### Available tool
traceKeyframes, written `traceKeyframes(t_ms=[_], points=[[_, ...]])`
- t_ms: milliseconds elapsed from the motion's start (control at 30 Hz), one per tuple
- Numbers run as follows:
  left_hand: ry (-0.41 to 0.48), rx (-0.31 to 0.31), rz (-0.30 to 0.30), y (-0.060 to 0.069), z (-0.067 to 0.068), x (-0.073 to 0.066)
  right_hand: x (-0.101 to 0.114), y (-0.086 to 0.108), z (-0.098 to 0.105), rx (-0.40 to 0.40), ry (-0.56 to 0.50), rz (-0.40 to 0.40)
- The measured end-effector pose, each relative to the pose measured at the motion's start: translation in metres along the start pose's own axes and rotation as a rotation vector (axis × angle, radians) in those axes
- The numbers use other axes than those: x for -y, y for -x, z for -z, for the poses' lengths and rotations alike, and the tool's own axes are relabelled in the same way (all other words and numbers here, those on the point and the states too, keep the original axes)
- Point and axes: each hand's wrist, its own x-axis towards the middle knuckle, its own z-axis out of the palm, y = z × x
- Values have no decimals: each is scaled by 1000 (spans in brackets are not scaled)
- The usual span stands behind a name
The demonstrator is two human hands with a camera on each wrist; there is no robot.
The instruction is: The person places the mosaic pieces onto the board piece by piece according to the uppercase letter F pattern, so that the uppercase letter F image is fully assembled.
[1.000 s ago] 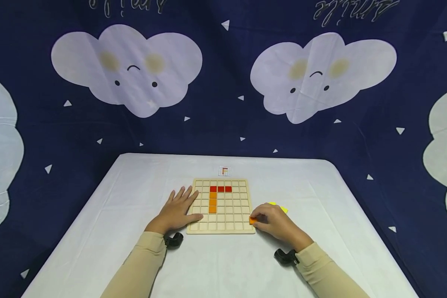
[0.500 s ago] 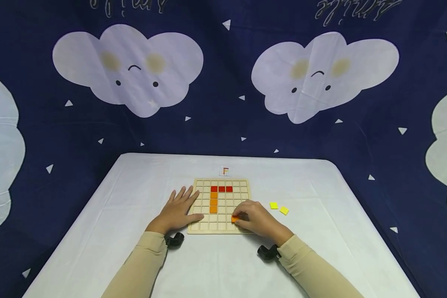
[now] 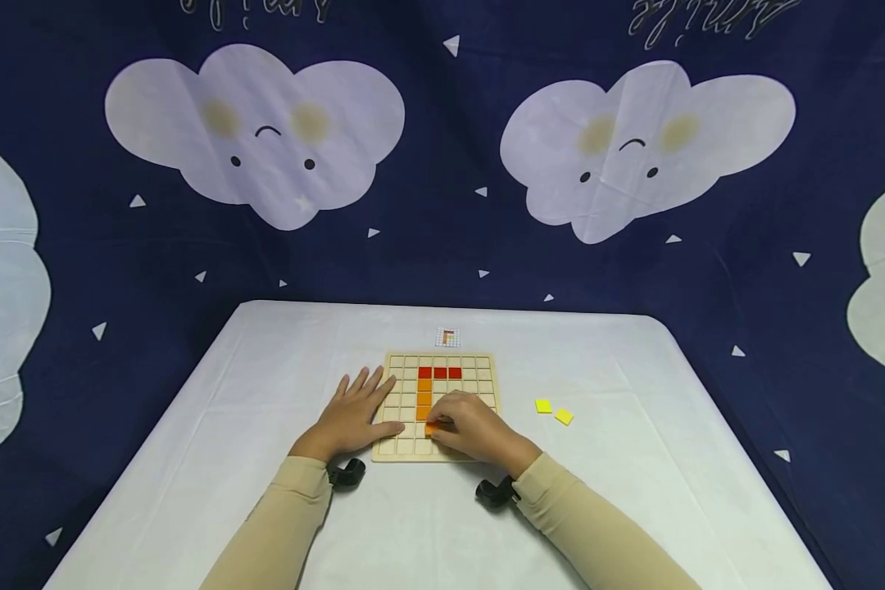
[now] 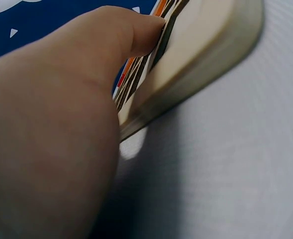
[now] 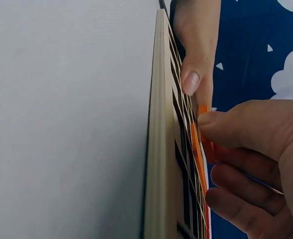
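One orange tile point(image 3: 430, 429) is pinched by the right hand point(image 3: 475, 424) over the board point(image 3: 406, 447), whose edge the left hand point(image 3: 348, 419) touches, fingers spread; if this pinch slips, the tile could fall crooked.

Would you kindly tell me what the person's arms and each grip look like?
The left sleeve and right sleeve are long, beige and slightly wrinkled. Beside their ends, the left wrist device and right wrist device are black and curved. The left grip and right grip are both bare and ungloved.
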Motion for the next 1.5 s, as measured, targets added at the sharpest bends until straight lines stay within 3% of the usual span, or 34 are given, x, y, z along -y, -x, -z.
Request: traceKeyframes(t_ms=[333,933,1233,1500], points=[[8,0,2,0,-1,0,6,-10,-10,-5,-2,4],[9,-13,1,-2,-4,3,-1,-8,-14,-40,-40,-14],[11,-10,10,-2,-3,2,-14,4,-4,-138,-69,-29],[10,-2,23,-3,-6,3,-46,36,15,-264,-50,-111]])
